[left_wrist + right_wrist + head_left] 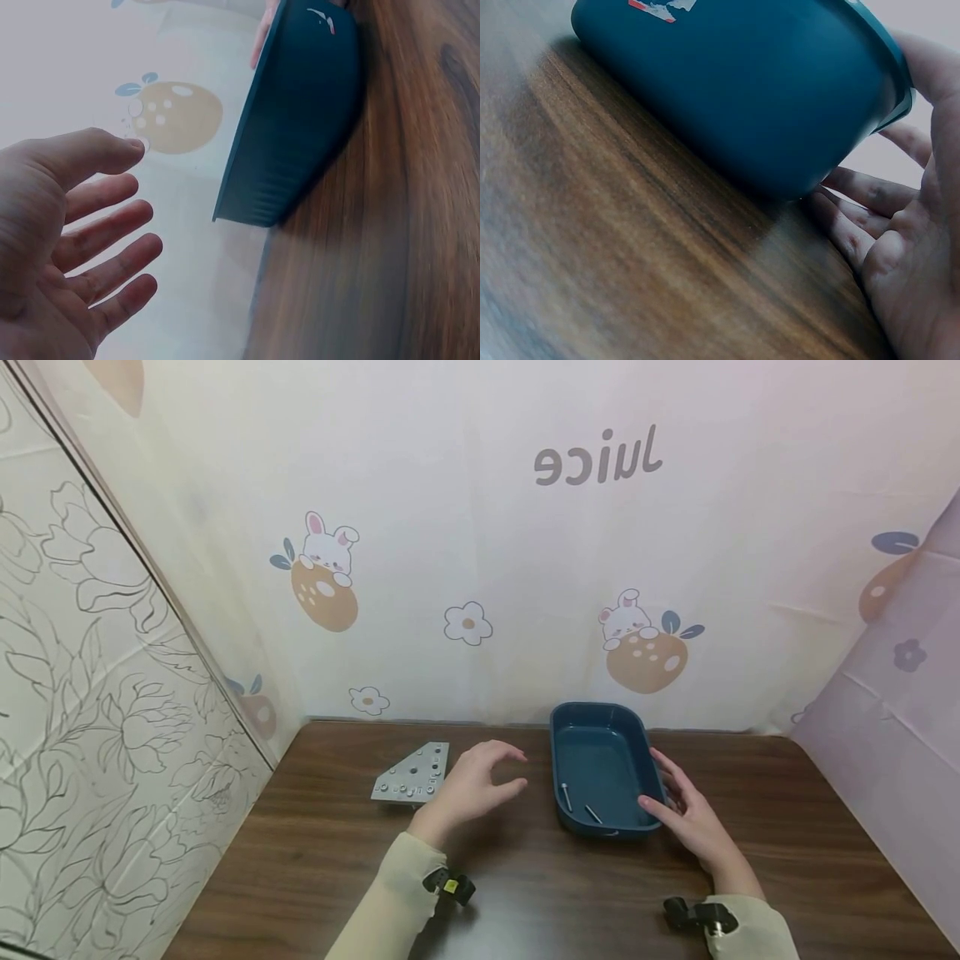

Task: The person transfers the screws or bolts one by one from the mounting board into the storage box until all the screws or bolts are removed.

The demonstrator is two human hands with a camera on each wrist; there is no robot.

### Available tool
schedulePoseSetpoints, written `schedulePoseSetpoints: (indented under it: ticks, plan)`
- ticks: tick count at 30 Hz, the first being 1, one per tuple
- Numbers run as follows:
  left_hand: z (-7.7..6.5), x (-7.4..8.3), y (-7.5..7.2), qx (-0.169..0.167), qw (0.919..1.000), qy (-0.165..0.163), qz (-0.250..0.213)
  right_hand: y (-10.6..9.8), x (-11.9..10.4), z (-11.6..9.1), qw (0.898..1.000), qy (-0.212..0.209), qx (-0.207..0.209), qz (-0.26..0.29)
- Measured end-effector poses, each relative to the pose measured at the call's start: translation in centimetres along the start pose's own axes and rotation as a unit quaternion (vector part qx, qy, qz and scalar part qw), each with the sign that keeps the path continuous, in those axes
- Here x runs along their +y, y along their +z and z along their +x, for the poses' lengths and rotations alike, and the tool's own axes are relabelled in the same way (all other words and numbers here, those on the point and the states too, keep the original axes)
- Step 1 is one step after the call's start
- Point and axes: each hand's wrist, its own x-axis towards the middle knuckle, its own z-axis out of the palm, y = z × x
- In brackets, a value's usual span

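A dark teal plastic tray (602, 760) stands on the table, with two small metal screws (566, 797) lying inside near its front. My right hand (693, 827) grips the tray's right side, thumb over the rim and the other fingers along the outer wall. In the right wrist view those fingers (866, 199) reach round the tray's lower corner. Between the tray and a metal plate, my left hand (472, 785) hovers with fingers loosely spread and nothing in it. Just left of that hand is the grey angled plate (411, 770), which has holes and several small fasteners on it.
The brown wood-grain table (525, 893) ends at a patterned curtain (480, 543) right behind the tray. More fabric (900, 735) hangs along the right, and a floral panel (97, 635) closes off the left.
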Motion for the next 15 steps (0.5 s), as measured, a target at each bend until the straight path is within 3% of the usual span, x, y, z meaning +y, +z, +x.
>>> schedulePoseSetpoints:
  ticks: [15]
  plan:
    - [-2.3, -1.2, -1.9, 0.012, 0.9996, 0.010, 0.022, 0.0, 0.1, 0.0, 1.000, 0.002, 0.003, -0.002]
